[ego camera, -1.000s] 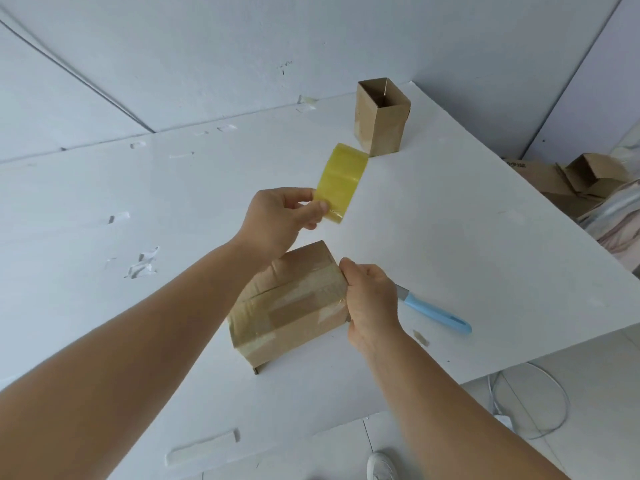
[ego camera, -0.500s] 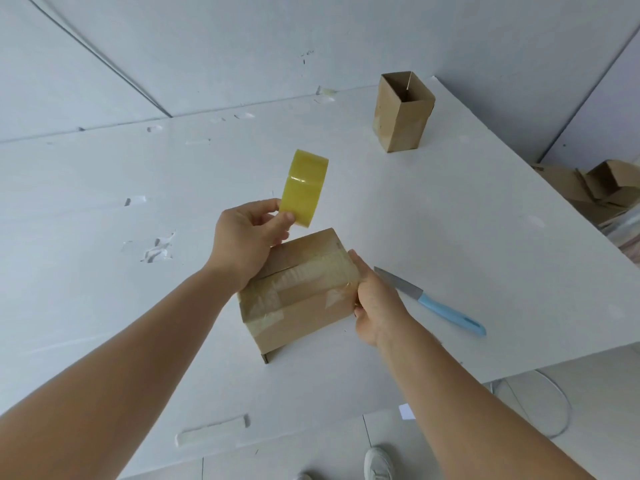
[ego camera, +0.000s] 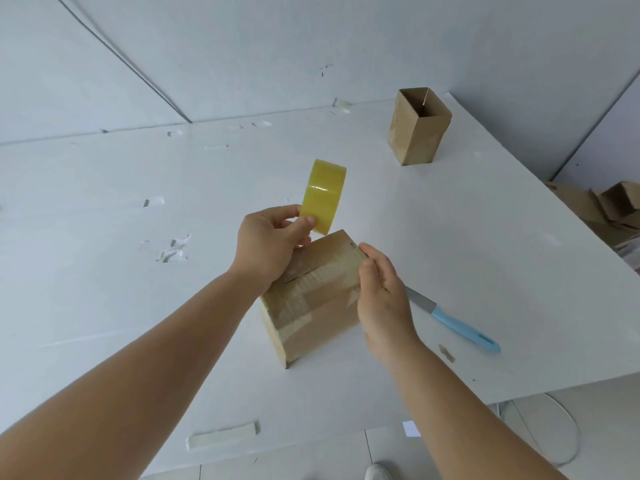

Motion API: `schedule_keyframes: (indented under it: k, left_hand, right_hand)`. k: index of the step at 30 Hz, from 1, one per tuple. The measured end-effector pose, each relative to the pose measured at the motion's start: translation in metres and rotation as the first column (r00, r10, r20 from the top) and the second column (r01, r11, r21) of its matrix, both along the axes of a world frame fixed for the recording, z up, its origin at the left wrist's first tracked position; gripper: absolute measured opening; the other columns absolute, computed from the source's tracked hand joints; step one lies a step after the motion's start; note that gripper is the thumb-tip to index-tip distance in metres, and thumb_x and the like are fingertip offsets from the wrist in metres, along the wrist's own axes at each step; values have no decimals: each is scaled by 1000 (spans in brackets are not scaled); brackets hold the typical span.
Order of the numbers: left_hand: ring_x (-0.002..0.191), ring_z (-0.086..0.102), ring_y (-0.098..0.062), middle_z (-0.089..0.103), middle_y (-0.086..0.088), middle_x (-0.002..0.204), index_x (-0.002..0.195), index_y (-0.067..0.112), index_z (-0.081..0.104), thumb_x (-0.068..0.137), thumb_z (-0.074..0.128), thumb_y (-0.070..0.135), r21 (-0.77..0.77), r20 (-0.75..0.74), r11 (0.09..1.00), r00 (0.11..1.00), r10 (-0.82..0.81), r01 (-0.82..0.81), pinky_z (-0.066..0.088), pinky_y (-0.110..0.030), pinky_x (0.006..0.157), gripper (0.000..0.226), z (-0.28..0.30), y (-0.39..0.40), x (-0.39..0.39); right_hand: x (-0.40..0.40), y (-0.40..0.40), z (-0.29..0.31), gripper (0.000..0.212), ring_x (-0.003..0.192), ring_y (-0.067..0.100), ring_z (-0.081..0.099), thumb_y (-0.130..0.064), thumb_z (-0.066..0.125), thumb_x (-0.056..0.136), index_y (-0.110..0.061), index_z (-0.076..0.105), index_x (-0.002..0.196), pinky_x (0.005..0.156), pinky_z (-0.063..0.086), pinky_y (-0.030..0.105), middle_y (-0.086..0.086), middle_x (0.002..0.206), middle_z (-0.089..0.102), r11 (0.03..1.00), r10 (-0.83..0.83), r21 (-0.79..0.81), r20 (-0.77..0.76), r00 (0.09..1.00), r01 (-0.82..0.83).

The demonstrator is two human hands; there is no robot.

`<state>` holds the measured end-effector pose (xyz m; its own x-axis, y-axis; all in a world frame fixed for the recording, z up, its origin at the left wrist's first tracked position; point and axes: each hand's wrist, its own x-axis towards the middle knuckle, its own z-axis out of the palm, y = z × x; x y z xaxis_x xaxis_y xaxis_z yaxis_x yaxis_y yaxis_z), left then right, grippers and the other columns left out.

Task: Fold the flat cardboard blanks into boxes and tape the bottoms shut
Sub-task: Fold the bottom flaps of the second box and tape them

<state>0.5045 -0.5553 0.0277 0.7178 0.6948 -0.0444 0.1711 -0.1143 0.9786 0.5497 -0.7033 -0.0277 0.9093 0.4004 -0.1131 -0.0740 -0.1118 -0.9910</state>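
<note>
Left hand (ego camera: pixel 268 245) is pinching the tape roll (ego camera: pixel 322 196) between thumb and fingers, holding it up above the box's far edge; box (ego camera: pixel 313 301) is sitting on the table (ego camera: pixel 104 271), taped bottom facing up, tape strips crossing the flap seam; right hand (ego camera: pixel 382 292) is touching the box's right top edge, fingers loosely curled against the corner, whether gripping cannot be told; 2nd box (ego camera: pixel 417 133) is standing upright and open-topped at the far side, well apart; knife (ego camera: pixel 457 322) with blue handle is lying just right of the right hand.
</note>
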Motion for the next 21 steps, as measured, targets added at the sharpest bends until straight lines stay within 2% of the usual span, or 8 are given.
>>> schedule_keyframes:
  k: [2, 6, 9, 13, 15, 17, 19, 21]
  left_hand:
    - [68, 68, -12, 71, 3, 66, 72, 39, 74, 82, 73, 27, -74, 32, 995, 997, 70, -67, 58, -39, 83, 16, 1, -4, -2]
    - [71, 70, -15, 71, 2, 67, 75, 34, 77, 84, 70, 23, -252, 125, 952, 970, 208, -172, 58, -37, 79, 15, 0, -12, -12]
    - [75, 71, -16, 74, 0, 76, 84, 28, 77, 87, 68, 20, -288, 204, 949, 959, 195, -132, 56, -27, 71, 12, 0, -15, -20]
    - [75, 71, -15, 74, -3, 76, 79, 31, 77, 89, 65, 16, -249, 251, 967, 961, 114, -49, 56, -27, 80, 22, 2, -13, -24]
    - [73, 70, -14, 74, -4, 75, 82, 27, 78, 89, 65, 14, -255, 259, 967, 963, 81, -13, 56, -25, 78, 20, 4, -9, -25]
    - [75, 69, -14, 74, -6, 80, 90, 22, 77, 89, 64, 13, -255, 257, 966, 966, 23, 45, 57, -27, 81, 15, 7, -3, -26]
    - [77, 68, -13, 74, -5, 83, 98, 18, 75, 90, 63, 14, -264, 251, 957, 966, -56, 124, 56, -27, 82, 14, 10, 2, -25]
    - [79, 68, -12, 74, -3, 85, 99, 19, 74, 90, 63, 16, -270, 218, 942, 966, -139, 197, 56, -27, 82, 15, 13, 6, -24]
  right_hand:
    - [14, 7, 6, 31, 109, 9, 55, -25, 35, 101, -31, 56, 122, 94, 46, 28, -9, 123, 59, 1000, -1, -6, 12, 1000, 1]
    - [48, 21, 17, 29, 100, 9, 60, -15, 38, 97, -30, 62, 104, 84, 48, 26, -8, 112, 66, 991, 133, -12, 17, 991, -132]
    - [67, 30, 21, 29, 89, 4, 66, -9, 40, 97, -26, 63, 103, 72, 52, 18, -10, 98, 72, 949, 313, -19, -28, 949, -314]
    - [73, 40, 19, 29, 82, 1, 66, -9, 41, 97, -24, 64, 106, 67, 51, 14, -14, 93, 73, 897, 430, -84, -60, 901, -434]
    - [75, 41, 19, 27, 91, 1, 65, -11, 43, 97, -25, 62, 111, 69, 49, 11, -16, 97, 72, 886, 452, -91, -59, 890, -455]
    - [79, 40, 22, 30, 109, 1, 59, -17, 49, 96, -28, 56, 123, 78, 45, 11, -17, 112, 67, 894, 441, -78, -27, 897, -442]
    - [84, 37, 30, 44, 123, 4, 50, -31, 55, 94, -30, 45, 136, 94, 36, 19, -15, 128, 58, 912, 409, 5, -2, 912, -409]
    - [87, 34, 44, 61, 128, 5, 46, -48, 60, 85, -34, 39, 140, 104, 29, 27, -12, 136, 52, 895, 432, 114, 11, 902, -431]
